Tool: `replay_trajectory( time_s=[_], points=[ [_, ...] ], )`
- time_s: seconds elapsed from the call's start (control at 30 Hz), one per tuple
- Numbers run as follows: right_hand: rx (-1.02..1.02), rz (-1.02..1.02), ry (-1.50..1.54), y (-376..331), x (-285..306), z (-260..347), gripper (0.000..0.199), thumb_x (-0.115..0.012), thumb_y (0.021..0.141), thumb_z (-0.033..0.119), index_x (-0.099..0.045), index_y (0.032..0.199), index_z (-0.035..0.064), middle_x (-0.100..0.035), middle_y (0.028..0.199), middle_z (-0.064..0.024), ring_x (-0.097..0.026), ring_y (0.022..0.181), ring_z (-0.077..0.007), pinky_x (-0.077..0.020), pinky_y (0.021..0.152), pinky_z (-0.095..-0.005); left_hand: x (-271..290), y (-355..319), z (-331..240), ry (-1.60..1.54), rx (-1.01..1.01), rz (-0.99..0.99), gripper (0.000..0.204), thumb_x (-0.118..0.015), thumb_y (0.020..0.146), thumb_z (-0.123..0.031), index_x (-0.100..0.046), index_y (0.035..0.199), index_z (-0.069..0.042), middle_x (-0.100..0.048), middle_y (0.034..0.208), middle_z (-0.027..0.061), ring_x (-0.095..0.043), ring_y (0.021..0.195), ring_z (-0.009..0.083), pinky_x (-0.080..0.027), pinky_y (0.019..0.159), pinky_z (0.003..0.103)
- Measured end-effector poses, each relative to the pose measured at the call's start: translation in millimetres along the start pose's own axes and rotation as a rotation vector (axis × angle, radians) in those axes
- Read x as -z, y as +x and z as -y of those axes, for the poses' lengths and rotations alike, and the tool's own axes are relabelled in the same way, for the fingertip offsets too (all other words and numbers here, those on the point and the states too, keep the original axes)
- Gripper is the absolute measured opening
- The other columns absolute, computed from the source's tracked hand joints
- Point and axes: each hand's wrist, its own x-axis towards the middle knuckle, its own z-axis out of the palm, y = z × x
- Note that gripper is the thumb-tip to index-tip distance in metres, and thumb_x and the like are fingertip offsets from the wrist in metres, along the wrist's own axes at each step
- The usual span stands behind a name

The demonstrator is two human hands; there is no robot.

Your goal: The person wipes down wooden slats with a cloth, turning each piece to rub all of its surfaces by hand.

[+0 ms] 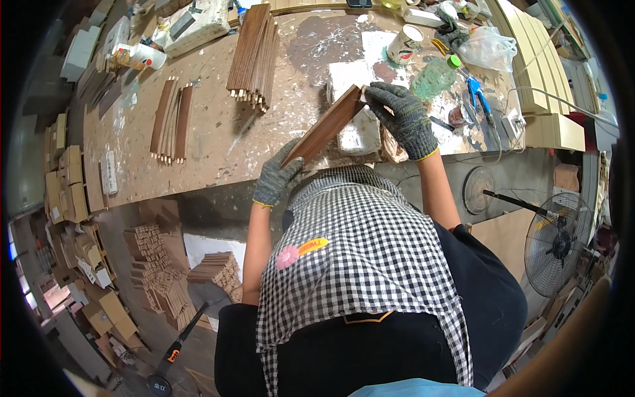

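Note:
My left hand [278, 177], in a grey knitted glove, is closed around the lower end of a brown wooden slat [327, 130]. The slat is tilted, rising to the right above the table's front edge. At its upper end, my right hand [403, 120], gloved the same way, has its fingers closed on it. A small white bit shows at those fingertips; I cannot tell what it is. Beneath the slat and my right hand is a white, paint-stained block [358, 135].
The stained worktable [211, 142] bears a tall stack of brown slats [254, 56] and a smaller group of slats [170, 122] at left. Toward the right are a paper cup [405, 45], a green bottle [433, 78], a blue tool [477, 96] and a plastic bag [488, 49]. A fan [559, 245] stands right.

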Motion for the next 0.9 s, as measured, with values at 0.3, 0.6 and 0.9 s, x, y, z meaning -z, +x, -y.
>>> replay_trajectory(
  time_s=[0.3, 0.6, 0.9],
  points=[
    [-0.104, -0.036, -0.003, -6, -10, -2, 0.03, -0.074, 0.087, 0.011, -0.071, 0.117, 0.0076, -0.07, 0.118, -0.014, -0.067, 0.105, -0.0329, -0.055, 0.09, -0.0413, 0, -5, -25, -0.134, 0.166, 0.027, 0.053, -0.073, 0.094, -0.017, -0.056, 0.144, -0.008, -0.069, 0.1, 0.0043, -0.061, 0.077, 0.007, -0.054, 0.067, 0.025],
    [0.214, 0.001, -0.128, 0, -40, 18, 0.04, -0.075, 0.082, 0.009, -0.067, 0.121, 0.0098, -0.066, 0.117, -0.0153, -0.062, 0.107, -0.0343, -0.0527, 0.091, -0.0432, -1, -2, -9, 0.085, -0.127, -0.03, 0.051, -0.072, 0.094, -0.015, -0.057, 0.142, -0.008, -0.069, 0.102, 0.0048, -0.06, 0.075, 0.0069, -0.055, 0.068, 0.026],
    [-0.642, -0.29, 0.951, 15, -11, -26, 0.028, -0.073, 0.094, 0.012, -0.069, 0.119, 0.0003, -0.07, 0.115, -0.0102, -0.068, 0.099, -0.0165, -0.0586, 0.085, -0.0317, 0, -5, -28, -0.072, 0.19, 0.024, 0.05, -0.071, 0.095, -0.016, -0.057, 0.142, -0.008, -0.069, 0.102, 0.0074, -0.063, 0.086, 0.0094, -0.055, 0.069, 0.025]
  ],
)
